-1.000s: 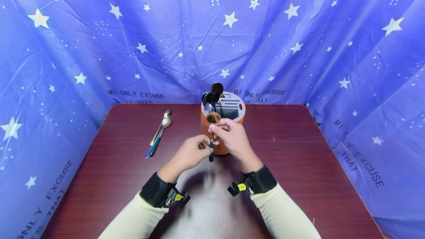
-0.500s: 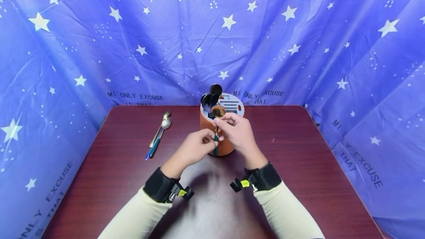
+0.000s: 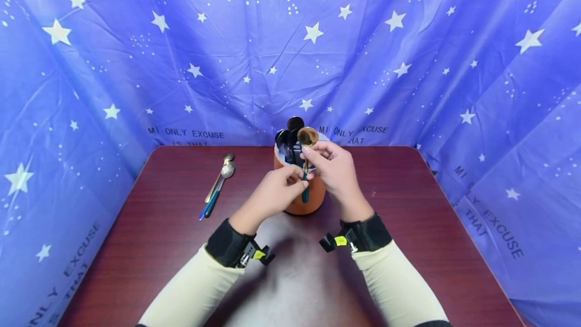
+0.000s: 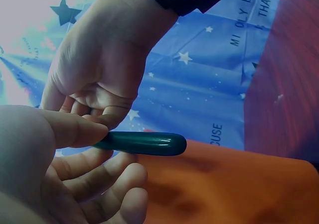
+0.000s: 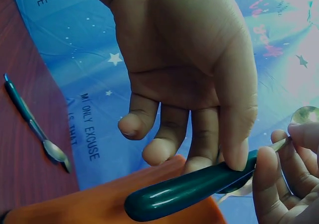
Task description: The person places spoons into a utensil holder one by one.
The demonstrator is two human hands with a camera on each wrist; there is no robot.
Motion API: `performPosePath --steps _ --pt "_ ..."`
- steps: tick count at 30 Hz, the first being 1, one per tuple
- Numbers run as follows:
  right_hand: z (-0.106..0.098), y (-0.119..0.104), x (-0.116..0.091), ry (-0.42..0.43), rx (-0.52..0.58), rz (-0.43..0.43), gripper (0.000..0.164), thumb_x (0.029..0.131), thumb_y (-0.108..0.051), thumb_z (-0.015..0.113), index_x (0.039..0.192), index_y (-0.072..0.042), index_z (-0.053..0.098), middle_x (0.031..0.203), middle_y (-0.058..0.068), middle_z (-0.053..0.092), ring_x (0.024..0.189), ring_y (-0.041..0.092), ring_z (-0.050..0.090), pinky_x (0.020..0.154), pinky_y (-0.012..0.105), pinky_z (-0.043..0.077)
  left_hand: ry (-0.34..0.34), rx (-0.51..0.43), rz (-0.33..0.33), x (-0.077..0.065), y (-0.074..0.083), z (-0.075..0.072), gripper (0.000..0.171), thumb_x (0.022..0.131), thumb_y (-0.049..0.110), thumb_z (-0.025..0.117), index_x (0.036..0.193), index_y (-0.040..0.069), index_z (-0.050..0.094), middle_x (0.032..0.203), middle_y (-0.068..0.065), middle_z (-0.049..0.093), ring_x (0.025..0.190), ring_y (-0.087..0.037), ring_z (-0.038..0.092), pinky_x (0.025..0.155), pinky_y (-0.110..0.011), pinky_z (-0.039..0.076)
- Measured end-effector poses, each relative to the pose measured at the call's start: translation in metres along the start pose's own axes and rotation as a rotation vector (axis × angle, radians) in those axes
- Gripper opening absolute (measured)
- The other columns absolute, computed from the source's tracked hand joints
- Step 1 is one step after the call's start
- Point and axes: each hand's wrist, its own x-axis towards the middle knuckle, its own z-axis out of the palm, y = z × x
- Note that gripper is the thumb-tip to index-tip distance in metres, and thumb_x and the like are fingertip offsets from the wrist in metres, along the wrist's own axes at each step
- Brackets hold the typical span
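Note:
A spoon with a gold bowl (image 3: pixel 307 136) and a dark green handle (image 4: pixel 149 143) stands bowl up in front of an orange utensil holder (image 3: pixel 305 205). My left hand (image 3: pixel 278 188) pinches its green handle between thumb and fingers, and the handle's rounded end sticks out below. Higher up, my right hand (image 3: pixel 339 173) holds the slim neck just under the bowl; in the right wrist view this hand (image 5: pixel 294 184) appears at the lower right edge. Several dark-looking spoons (image 3: pixel 295 124) stand bowls up in the holder's left part. The right hand covers much of the holder's rim.
On the left of the dark red table (image 3: pixel 163 246) lie two spoons side by side: a silver one with a green handle (image 3: pixel 211 202) and another (image 3: pixel 228 156) partly behind it. A blue star-printed curtain (image 3: pixel 254 39) hangs around the table's back and sides.
Both hands have carried the spoon rightward and up, from the holder's left front to over its middle. The grip of each hand looks the same. The spoons on the table have not moved.

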Motion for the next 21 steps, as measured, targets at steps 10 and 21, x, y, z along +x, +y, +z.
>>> performPosePath --steps 10,21 --pt "-0.007 -0.020 0.009 0.028 -0.033 -0.037 0.022 0.092 -0.021 0.076 0.101 -0.002 0.068 0.083 0.001 0.070 0.052 0.013 0.063 0.053 0.032 0.058 0.041 0.017 0.026 0.014 0.019 -0.004 0.018 0.099 0.023 0.063 0.115 0.014 0.066 0.105 -0.002 0.070 0.080 -0.015 0.063 0.069 -0.031 0.051" --pt "-0.011 -0.029 0.019 0.026 -0.030 -0.097 0.019 0.093 -0.016 0.075 0.102 -0.001 0.068 0.086 0.001 0.071 0.066 0.013 0.065 0.057 0.033 0.059 0.078 0.047 0.062 0.028 0.029 -0.007 0.014 0.098 0.023 0.065 0.109 0.014 0.066 0.093 0.000 0.065 0.068 -0.015 0.053 0.061 -0.030 0.044"
